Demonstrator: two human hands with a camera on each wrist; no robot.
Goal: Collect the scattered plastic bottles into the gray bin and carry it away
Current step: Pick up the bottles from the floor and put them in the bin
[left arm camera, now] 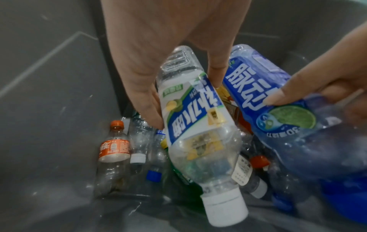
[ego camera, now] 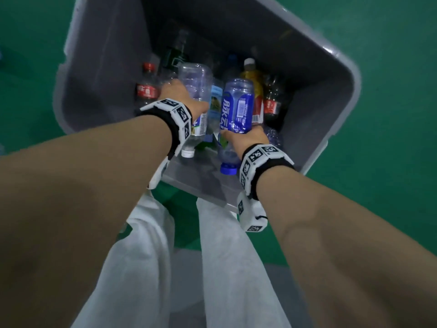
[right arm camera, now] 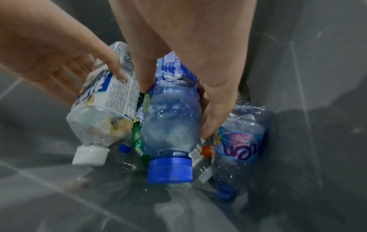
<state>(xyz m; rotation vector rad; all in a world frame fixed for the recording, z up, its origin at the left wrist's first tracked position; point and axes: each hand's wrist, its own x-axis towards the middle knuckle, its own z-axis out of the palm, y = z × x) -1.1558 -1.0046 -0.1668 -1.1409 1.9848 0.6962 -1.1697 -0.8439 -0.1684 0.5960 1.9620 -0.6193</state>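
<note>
Head-only green floor (ego camera: 390, 67) around bin (ego camera: 350, 74)

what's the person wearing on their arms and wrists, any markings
Both forearms are bare, with no sleeves. Each wrist carries a black band with blocky white plastic segments printed with square black-and-white tag markers: the left wristband and the right wristband. A white marked module hangs under the right wrist. No gloves on either hand.
</note>
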